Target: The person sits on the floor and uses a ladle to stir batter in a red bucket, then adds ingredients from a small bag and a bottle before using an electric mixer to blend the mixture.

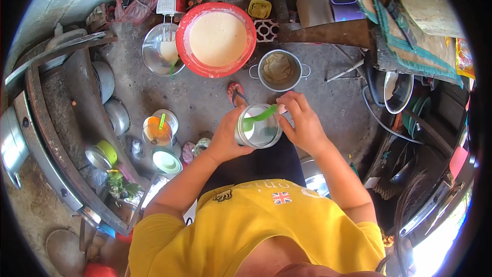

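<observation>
In front of my lap, my left hand [225, 134] is wrapped around the side of a clear jar [265, 140], which is tilted so its mouth faces me. White matter shows inside it. A green plastic spoon [265, 114] reaches into the jar, and the fingers of my right hand [305, 127] pinch its handle end at the rim. Beyond the jar stands a large red basin [183, 55] of pale, smooth batter [218, 38]. A steel bowl [150, 55] with some batter sits against its left side, and the beaters of a hand mixer [169, 0] hang over this bowl.
A two-handled pot [298, 82] stands right of the basin, above a flip-flopped foot [235, 94]. At left are a bowl of orange matter [157, 137], pale green bowls [167, 161] and a wooden bench [73, 96]. A cloth-edged table [423, 52] juts in at upper right.
</observation>
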Demonstrator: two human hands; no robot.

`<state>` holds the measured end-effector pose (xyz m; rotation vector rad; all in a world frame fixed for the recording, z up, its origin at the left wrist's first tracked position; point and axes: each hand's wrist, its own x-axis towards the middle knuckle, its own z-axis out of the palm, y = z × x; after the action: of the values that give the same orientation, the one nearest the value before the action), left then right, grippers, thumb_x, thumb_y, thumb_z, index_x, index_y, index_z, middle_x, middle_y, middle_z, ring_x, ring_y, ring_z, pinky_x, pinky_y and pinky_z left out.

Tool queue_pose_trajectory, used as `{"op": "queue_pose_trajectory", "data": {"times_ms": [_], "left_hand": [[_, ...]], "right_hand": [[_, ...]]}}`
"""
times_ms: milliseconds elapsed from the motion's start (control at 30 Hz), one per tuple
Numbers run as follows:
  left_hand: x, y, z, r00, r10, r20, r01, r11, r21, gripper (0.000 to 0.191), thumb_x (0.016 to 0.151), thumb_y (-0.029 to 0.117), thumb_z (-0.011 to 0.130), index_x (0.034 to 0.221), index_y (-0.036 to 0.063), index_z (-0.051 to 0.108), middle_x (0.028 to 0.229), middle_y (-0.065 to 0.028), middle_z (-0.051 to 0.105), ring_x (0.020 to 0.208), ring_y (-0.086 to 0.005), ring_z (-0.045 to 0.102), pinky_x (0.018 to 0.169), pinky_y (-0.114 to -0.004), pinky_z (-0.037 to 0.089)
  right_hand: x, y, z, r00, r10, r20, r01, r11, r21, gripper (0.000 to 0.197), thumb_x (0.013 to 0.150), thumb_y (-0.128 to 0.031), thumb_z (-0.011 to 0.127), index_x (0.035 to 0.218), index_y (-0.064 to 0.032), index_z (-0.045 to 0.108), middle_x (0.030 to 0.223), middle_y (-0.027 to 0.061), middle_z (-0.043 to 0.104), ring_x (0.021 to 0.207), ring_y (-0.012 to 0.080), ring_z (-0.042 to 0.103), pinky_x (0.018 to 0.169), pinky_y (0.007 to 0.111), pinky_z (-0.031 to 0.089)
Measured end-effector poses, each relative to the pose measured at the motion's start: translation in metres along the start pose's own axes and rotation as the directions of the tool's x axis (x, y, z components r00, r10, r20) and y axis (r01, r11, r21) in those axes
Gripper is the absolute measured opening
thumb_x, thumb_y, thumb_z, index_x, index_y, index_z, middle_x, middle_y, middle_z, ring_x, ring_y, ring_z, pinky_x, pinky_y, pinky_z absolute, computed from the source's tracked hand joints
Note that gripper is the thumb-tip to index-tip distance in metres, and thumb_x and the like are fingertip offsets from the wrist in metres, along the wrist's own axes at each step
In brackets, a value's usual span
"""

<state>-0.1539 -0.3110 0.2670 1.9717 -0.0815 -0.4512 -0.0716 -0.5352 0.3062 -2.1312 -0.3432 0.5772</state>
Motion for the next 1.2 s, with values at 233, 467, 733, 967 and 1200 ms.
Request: {"op": "queue_pose_trajectory", "data": {"times_ms": [233, 467, 733, 967, 1200], "left_hand": [[-0.031, -0.027, -0.018, 0.994, -0.086, -0.063, 0.089, 0.995, 0.049, 0.103, 0.05, 0.023, 0.084, 0.136, 0.0019, 0.031, 0.129, -0.0185, 0.043, 0.121, -0.0346, 0.044, 0.103, -0.041, 0.035], [-0.041, -0.032, -0.024, 0.994, -0.097, -0.058, 0.103, 0.99, 0.101, 0.104, 0.05, 0.023, 0.084, 0.136, 0.0018, 0.03, 0.128, -0.0196, 0.044, 0.12, -0.0364, 0.044, 0.102, -0.042, 0.035], [-0.05, -0.042, -0.029, 0.982, -0.168, -0.09, 0.18, 0.971, 0.154, 0.101, 0.051, 0.023, 0.084, 0.135, 0.0023, 0.03, 0.127, -0.0207, 0.045, 0.117, -0.0391, 0.045, 0.1, -0.045, 0.036], [-0.042, -0.046, -0.035, 0.989, -0.088, -0.119, 0.116, 0.959, 0.258, 0.102, 0.05, 0.02, 0.084, 0.135, 0.0035, 0.031, 0.126, -0.0194, 0.046, 0.114, -0.0386, 0.047, 0.098, -0.045, 0.038], [-0.035, -0.057, -0.045, 0.979, -0.105, -0.173, 0.146, 0.959, 0.241, 0.102, 0.05, 0.018, 0.084, 0.136, 0.0039, 0.03, 0.127, -0.0203, 0.045, 0.116, -0.0388, 0.045, 0.099, -0.046, 0.037]], "right_hand": [[0.027, -0.028, 0.034, 0.968, -0.229, 0.1, 0.244, 0.953, -0.179, 0.032, 0.074, -0.01, 0.065, 0.104, -0.0059, 0.054, 0.111, 0.0113, 0.05, 0.104, 0.0313, 0.052, 0.084, 0.039, 0.045], [0.047, -0.024, 0.073, 0.863, -0.375, 0.339, 0.496, 0.755, -0.428, 0.022, 0.069, -0.015, 0.06, 0.089, -0.0056, 0.063, 0.131, 0.0136, 0.045, 0.125, 0.0313, 0.039, 0.088, 0.038, 0.044], [0.037, -0.045, 0.086, 0.836, -0.2, 0.511, 0.468, 0.745, -0.476, 0.023, 0.074, -0.008, 0.057, 0.096, -0.0012, 0.062, 0.121, 0.0147, 0.052, 0.112, 0.0308, 0.052, 0.077, 0.045, 0.047], [0.044, -0.028, 0.113, 0.848, -0.052, 0.528, 0.325, 0.838, -0.439, 0.01, 0.074, -0.008, 0.059, 0.078, -0.0001, 0.063, 0.077, 0.0171, 0.065, 0.062, 0.0299, 0.066, 0.057, 0.039, 0.053], [0.067, -0.023, 0.1, 0.748, 0.001, 0.663, 0.222, 0.942, -0.252, 0.016, 0.081, -0.019, 0.057, 0.09, -0.0104, 0.067, 0.079, 0.0139, 0.065, 0.075, 0.0327, 0.064, 0.067, 0.043, 0.05]]}}
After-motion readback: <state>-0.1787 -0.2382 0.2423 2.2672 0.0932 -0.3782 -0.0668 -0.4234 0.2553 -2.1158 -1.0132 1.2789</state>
